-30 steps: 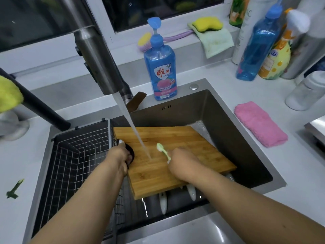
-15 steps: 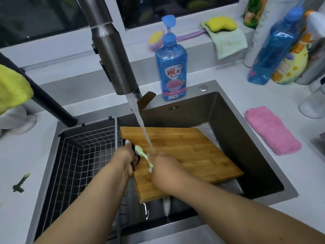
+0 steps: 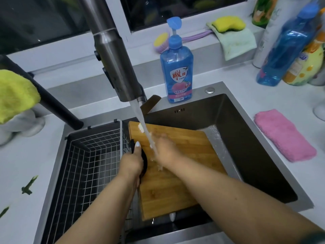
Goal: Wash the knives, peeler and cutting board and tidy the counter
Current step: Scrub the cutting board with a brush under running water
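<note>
The bamboo cutting board (image 3: pixel 184 182) lies tilted across the steel sink (image 3: pixel 249 148), under running water (image 3: pixel 147 136) from the faucet (image 3: pixel 112 55). My left hand (image 3: pixel 132 162) grips the board's black handle (image 3: pixel 145 162) at its left edge. My right hand (image 3: pixel 167 152) is blurred on the board, in the stream. It holds the pale green peeler, whose light tip (image 3: pixel 140 128) pokes out up-left behind the water. A white knife handle (image 3: pixel 172 216) shows from under the board's near edge. A brown knife handle (image 3: pixel 151 103) leans behind the faucet.
A wire basket (image 3: pixel 88 155) fills the sink's left part. A blue dish soap bottle (image 3: pixel 176 73) stands behind the sink. A pink cloth (image 3: pixel 284 136) lies on the right counter, and green peel scraps (image 3: pixel 29 184) on the left. Bottles crowd the far right corner.
My right hand slid left and further up the board with the peeler, into the water stream. My left hand kept its grip on the board's handle. The camera moved closer.
</note>
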Available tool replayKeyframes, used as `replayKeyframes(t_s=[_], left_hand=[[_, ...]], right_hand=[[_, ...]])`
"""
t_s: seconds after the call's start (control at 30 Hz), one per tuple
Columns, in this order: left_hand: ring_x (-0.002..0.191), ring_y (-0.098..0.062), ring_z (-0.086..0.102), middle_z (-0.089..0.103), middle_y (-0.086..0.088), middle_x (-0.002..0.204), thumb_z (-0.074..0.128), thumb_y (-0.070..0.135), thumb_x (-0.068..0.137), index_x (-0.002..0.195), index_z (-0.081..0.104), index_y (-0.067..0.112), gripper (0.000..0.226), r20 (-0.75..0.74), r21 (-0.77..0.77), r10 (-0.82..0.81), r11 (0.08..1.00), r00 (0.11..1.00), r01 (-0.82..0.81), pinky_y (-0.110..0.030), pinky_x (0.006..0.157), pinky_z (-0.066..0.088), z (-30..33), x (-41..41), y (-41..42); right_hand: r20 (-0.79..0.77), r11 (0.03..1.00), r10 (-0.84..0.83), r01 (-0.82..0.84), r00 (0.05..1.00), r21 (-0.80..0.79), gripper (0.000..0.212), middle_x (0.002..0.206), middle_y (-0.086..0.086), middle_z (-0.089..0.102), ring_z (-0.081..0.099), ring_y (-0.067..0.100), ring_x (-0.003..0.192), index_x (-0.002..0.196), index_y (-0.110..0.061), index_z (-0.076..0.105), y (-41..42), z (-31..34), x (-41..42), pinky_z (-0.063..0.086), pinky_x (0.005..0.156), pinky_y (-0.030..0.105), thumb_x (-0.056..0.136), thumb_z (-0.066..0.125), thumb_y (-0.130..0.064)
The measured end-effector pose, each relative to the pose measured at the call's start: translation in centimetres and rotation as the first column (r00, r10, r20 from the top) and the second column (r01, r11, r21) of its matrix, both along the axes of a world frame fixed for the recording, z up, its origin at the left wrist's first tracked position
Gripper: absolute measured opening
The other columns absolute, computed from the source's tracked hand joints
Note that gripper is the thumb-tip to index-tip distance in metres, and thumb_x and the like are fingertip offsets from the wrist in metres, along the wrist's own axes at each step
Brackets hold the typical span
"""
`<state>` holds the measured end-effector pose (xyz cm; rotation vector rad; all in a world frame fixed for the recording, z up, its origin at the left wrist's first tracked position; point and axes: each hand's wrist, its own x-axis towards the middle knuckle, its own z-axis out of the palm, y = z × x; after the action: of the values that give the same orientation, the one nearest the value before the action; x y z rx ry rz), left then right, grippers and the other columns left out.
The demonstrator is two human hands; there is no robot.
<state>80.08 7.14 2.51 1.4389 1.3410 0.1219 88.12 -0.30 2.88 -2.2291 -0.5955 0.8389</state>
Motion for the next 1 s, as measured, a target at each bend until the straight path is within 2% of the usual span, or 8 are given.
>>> replayKeyframes(t_s=[0.17,0.3,0.43,0.5,0.57,0.8,0.9,1.0], left_hand=[[0.094,-0.039,0.062,0.057,-0.007,0.076,0.041,0.054,0.096,0.123,0.053,-0.005,0.066,0.028,-0.029,0.01,1.0,1.0,-0.009,-0.052,0.097,0.045,0.3,0.0,0.0],[0.117,-0.05,0.052,0.062,-0.027,0.118,0.045,0.056,0.094,0.13,0.051,-0.003,0.069,0.041,-0.063,0.034,0.998,0.999,-0.032,-0.055,0.098,0.044,0.0,0.0,0.2],[0.101,-0.043,0.062,0.065,-0.025,0.108,0.049,0.054,0.093,0.1,0.063,0.008,0.048,0.098,-0.003,0.013,1.0,0.995,-0.013,-0.048,0.082,0.053,-0.2,0.1,-0.1],[0.077,-0.036,0.066,0.067,-0.023,0.084,0.051,0.052,0.093,0.085,0.061,0.012,0.043,0.119,0.032,-0.02,0.999,0.993,0.016,-0.044,0.068,0.055,0.1,0.1,-0.1],[0.047,-0.02,0.05,0.052,-0.008,0.057,0.052,0.05,0.093,0.07,0.051,0.014,0.043,0.13,0.072,-0.044,0.997,0.991,0.035,-0.029,0.048,0.043,0.6,-0.2,0.0],[0.039,-0.012,0.036,0.042,0.003,0.046,0.056,0.05,0.091,0.063,0.043,0.021,0.042,0.166,0.122,-0.112,0.988,0.98,0.093,-0.025,0.043,0.032,4.1,-3.4,2.1],[0.04,-0.012,0.037,0.043,0.002,0.047,0.056,0.051,0.09,0.064,0.045,0.02,0.042,0.184,0.145,-0.125,0.984,0.975,0.099,-0.026,0.044,0.034,5.9,-4.6,2.5],[0.037,-0.011,0.035,0.042,0.003,0.046,0.055,0.053,0.09,0.063,0.043,0.021,0.044,0.205,0.171,-0.144,0.979,0.968,0.11,-0.024,0.04,0.033,7.1,-5.6,2.4]], right_hand=[[0.066,0.935,-0.11,0.126,0.992,-0.331,0.038,0.128,0.014,0.049,0.056,0.025,0.105,0.138,-0.012,0.043,-2.3,-4.3,4.4,0.048,0.082,0.031,0.1,0.038,-0.013],[0.023,0.955,-0.073,0.077,0.997,-0.287,0.04,0.129,0.012,0.047,0.055,0.027,0.109,0.139,-0.011,0.042,-3.8,-3.6,0.3,0.046,0.087,0.033,0.099,0.042,-0.017],[0.014,0.984,-0.003,0.005,1.0,-0.181,0.056,0.146,0.007,0.027,0.047,0.025,0.121,0.15,-0.024,0.021,-3.4,-2.2,-1.9,0.045,0.092,0.032,0.099,0.043,-0.016],[0.036,0.981,-0.071,0.076,0.997,-0.18,0.052,0.14,0.008,0.035,0.051,0.025,0.114,0.149,-0.024,0.025,-4.2,-3.7,-0.2,0.045,0.089,0.032,0.1,0.04,-0.018],[0.064,0.959,-0.143,0.155,0.988,-0.239,0.045,0.128,0.01,0.045,0.056,0.025,0.105,0.145,-0.02,0.035,-6.0,-5.9,1.9,0.047,0.083,0.033,0.1,0.038,-0.018],[0.078,0.839,-0.344,0.343,0.936,-0.422,0.031,0.115,0.013,0.057,0.059,0.029,0.1,0.121,-0.014,0.055,-12.6,-9.4,6.7,0.051,0.088,0.041,0.097,0.036,-0.022],[-0.098,0.8,-0.552,0.492,0.828,-0.343,0.036,0.105,0.011,0.059,0.059,0.026,0.089,0.117,-0.012,0.054,-13.0,-8.0,7.4,0.052,0.078,0.037,0.094,0.051,-0.04],[-0.466,0.682,-0.698,0.704,0.544,-0.198,0.054,0.121,0.015,0.056,0.058,0.031,0.098,0.133,-0.012,0.046,-13.0,-7.2,7.2,0.052,0.073,0.037,0.089,0.061,-0.041]])
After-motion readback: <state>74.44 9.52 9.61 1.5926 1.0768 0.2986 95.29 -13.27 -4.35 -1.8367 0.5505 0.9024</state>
